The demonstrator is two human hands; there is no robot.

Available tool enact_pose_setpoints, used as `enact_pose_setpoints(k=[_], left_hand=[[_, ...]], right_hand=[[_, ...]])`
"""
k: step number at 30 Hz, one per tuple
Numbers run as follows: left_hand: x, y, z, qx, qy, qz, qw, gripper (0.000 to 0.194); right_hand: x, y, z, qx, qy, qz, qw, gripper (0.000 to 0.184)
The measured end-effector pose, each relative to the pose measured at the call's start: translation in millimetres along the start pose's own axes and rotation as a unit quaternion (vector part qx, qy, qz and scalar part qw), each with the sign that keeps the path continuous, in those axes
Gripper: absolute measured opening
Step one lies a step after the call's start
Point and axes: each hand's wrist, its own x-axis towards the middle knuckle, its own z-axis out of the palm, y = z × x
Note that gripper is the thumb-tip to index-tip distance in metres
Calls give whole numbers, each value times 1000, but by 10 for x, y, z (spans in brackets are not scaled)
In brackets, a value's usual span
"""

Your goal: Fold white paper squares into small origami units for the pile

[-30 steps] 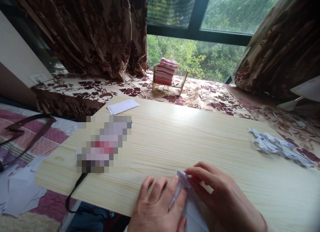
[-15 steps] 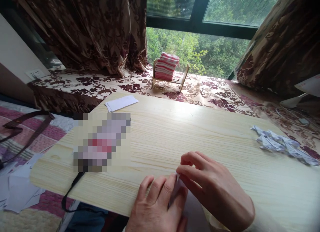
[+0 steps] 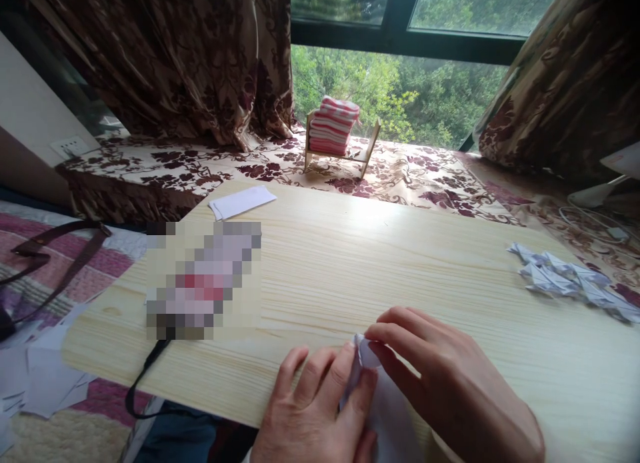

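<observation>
A sheet of white paper (image 3: 393,410) lies at the near edge of the light wooden table, its far end curled up in a fold. My left hand (image 3: 313,413) bears down on the paper's left side, thumb and index finger closed along the folded edge. At the curled tip, my right hand (image 3: 447,376) pinches the paper between thumb and fingertips. The lower part of the sheet runs out of view between my wrists. Folded white paper pieces (image 3: 575,280) sit in rows on the table's right side.
White paper strips (image 3: 245,200) lie at the table's far left corner. Nearer stands a pixelated object (image 3: 205,276) with a black strap (image 3: 143,376). Loose paper sheets (image 3: 45,376) rest on the bed at left. A small rack (image 3: 367,153) holds folded striped cloths (image 3: 333,126) on the window ledge.
My right hand has shifted to the right and slightly back, and the paper's far tip now curls up more visibly. My left hand stays nearly in place. The camera view has moved slightly.
</observation>
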Motion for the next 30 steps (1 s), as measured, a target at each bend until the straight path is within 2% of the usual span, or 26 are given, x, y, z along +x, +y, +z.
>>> enact_pose_setpoints(k=[4,7,8,12,14,20,30], left_hand=[[0,-8,3,1,7,6,1000,35],[-6,-29,13,9,15,14,1000,35],[-8,-38,13,11,16,17,1000,34],[0,-72,-11,10,10,33,999,34],[13,-84,-33,6,4,39,999,35],[51,-116,-70,3,7,58,998,34],[28,-133,-74,13,0,65,998,34]], right_hand=[[10,8,4,53,22,2,998,19],[-102,72,-27,77,60,14,995,18],[-160,92,-33,74,56,17,996,18],[-360,103,-9,79,-52,27,995,16],[-383,75,24,77,-73,33,994,16],[-256,34,106,45,-20,33,998,16],[-269,48,72,52,-18,28,998,16]])
